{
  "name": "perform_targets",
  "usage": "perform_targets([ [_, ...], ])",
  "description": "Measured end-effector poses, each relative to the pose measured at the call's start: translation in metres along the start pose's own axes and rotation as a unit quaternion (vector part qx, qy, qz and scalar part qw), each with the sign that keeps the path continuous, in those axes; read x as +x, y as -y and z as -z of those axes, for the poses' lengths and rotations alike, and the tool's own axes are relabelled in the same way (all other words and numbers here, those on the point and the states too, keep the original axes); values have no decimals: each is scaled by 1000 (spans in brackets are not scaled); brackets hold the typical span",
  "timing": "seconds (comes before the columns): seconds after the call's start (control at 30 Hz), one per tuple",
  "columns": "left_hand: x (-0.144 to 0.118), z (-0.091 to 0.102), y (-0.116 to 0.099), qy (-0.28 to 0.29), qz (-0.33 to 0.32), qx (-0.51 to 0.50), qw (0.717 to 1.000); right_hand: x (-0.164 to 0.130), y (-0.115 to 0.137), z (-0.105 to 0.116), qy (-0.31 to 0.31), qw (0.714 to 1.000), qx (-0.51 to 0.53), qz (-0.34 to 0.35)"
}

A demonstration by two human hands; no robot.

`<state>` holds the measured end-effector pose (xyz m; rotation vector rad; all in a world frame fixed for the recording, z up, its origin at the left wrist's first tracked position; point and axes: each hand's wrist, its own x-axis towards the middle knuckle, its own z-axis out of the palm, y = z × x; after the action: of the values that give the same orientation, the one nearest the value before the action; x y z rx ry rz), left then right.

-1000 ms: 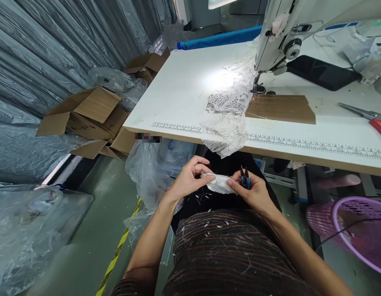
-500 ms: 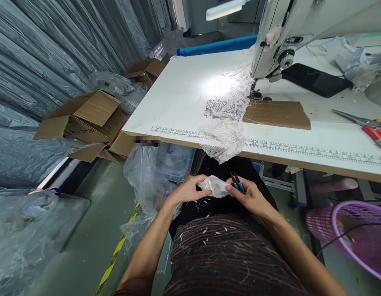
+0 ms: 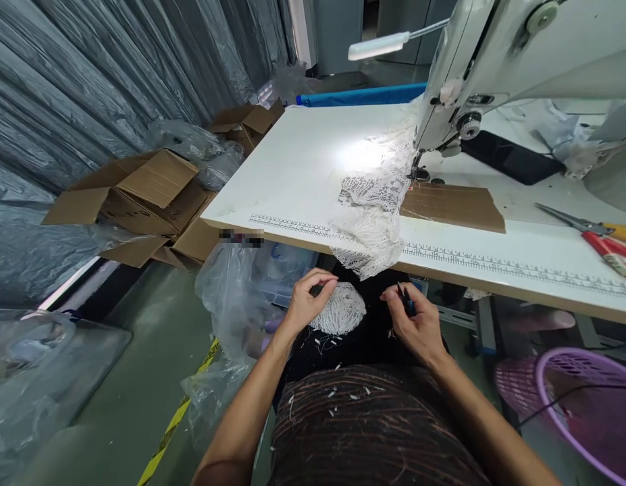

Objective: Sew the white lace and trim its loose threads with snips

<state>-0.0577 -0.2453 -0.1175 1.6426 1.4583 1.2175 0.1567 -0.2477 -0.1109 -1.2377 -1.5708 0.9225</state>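
My left hand (image 3: 313, 297) is at the top left edge of a small rounded piece of white lace (image 3: 344, 312), thumb and fingertips pinched together there. The lace hangs spread over my dark lap, its open pattern facing up. To the right and apart from it, my right hand (image 3: 412, 320) is closed around small thread snips (image 3: 406, 298), their dark blades pointing up, a bit of blue handle showing. A longer strip of white lace (image 3: 371, 226) runs from the sewing machine (image 3: 444, 108) over the table's front edge, just above my hands.
The white table (image 3: 282, 169) has a printed ruler along its front edge. On it are a brown cardboard piece (image 3: 454, 208) and red-and-yellow-handled scissors (image 3: 591, 229). A purple basket (image 3: 543, 391) stands low right. Cardboard boxes (image 3: 150, 189) and plastic bags (image 3: 229, 290) are left.
My right hand has let go of the small lace piece and moved right with the snips. The piece now hangs flatter and lower by my left hand. My view has shifted slightly.
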Motion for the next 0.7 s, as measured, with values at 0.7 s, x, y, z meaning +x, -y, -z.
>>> perform_targets([
  [0.7, -27, 14, -75, 158, -210, 117, 958, -14, 44, 4, 197, 978, 59, -42],
])
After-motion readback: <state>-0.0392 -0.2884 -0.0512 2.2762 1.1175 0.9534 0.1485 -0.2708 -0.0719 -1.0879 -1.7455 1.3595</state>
